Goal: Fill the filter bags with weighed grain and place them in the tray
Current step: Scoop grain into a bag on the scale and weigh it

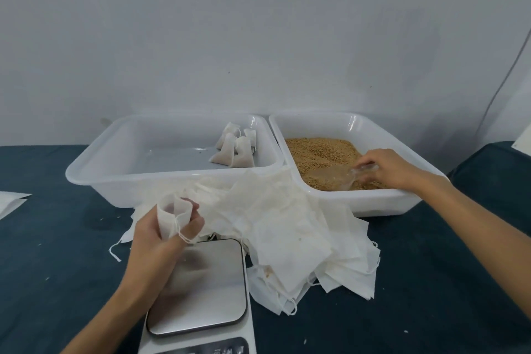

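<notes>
My left hand (156,234) holds an empty white filter bag (172,217) with its mouth held open, above the scale's steel plate (201,290). My right hand (388,168) grips the handle of a clear plastic scoop (333,177) that lies in the grain (316,151) inside the right white tray (373,201). The left white tray (115,158) has several filled filter bags (237,149) in its far right corner. A loose pile of empty filter bags (287,224) lies on the cloth in front of both trays.
The table is covered with a dark blue cloth (57,267). A white sheet (11,201) lies at the left edge. A pale wall stands close behind the trays, and a thin cable (505,77) hangs down it at the right.
</notes>
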